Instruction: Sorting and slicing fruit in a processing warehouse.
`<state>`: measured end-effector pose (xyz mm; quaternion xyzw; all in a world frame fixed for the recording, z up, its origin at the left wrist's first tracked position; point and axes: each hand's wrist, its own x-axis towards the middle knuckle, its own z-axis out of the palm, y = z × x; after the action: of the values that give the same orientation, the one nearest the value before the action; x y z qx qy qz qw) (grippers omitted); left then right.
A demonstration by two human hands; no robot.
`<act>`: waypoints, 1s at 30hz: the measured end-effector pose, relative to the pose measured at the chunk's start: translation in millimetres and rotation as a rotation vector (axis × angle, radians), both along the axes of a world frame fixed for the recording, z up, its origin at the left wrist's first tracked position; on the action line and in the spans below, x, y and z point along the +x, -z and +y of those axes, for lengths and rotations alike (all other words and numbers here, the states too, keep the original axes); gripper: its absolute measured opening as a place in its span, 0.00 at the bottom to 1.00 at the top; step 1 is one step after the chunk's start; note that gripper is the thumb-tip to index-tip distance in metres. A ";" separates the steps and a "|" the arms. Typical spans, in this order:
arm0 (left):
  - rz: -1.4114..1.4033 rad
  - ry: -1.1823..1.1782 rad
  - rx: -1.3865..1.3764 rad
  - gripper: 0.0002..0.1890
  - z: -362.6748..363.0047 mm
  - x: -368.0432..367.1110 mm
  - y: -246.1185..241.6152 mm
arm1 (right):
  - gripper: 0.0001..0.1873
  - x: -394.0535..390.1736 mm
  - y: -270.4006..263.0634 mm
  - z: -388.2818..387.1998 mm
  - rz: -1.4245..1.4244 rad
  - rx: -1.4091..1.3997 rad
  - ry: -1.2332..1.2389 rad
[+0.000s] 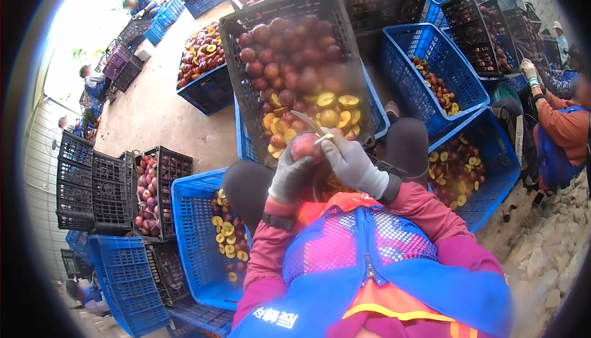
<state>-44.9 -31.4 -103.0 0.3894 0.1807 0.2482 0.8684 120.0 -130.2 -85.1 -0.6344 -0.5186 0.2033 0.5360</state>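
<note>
A whole red plum (305, 147) rests in my gloved left hand (291, 176), its fingers wrapped around the near side. My gloved right hand (348, 160) grips a knife with a pale handle; its curved blade (307, 120) points up and left past the plum. Whether the edge touches the skin I cannot tell. Just beyond both hands, a tilted black plastic crate (348, 28) holds whole plums (291, 56) at its far end. Halved plums with yellow flesh (325, 99) lie at its near end.
Blue crates with cut plums stand at my left (184, 227) and right (503, 167), with another blue crate (392, 47) further right. A crate heaped with plums (203, 88) sits on the concrete floor (152, 93). A co-worker in orange sleeves (561, 125) is close on the right.
</note>
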 end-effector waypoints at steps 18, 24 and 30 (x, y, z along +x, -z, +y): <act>0.153 0.001 -0.027 0.28 -31.1 21.6 -25.2 | 0.19 19.4 20.6 -23.9 -0.354 -0.288 -0.080; 0.285 -0.013 0.210 0.29 -30.9 20.9 -10.9 | 0.18 35.0 26.6 -36.5 -0.377 -0.316 -0.056; 0.726 -0.525 1.341 0.35 -47.2 23.5 -13.3 | 0.21 70.0 53.3 -58.2 -0.496 -0.386 -0.028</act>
<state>-21.4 -78.6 -89.8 0.8288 0.3497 0.3578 0.2505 190.0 -188.4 -138.4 -0.7475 -0.5939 0.1442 0.2602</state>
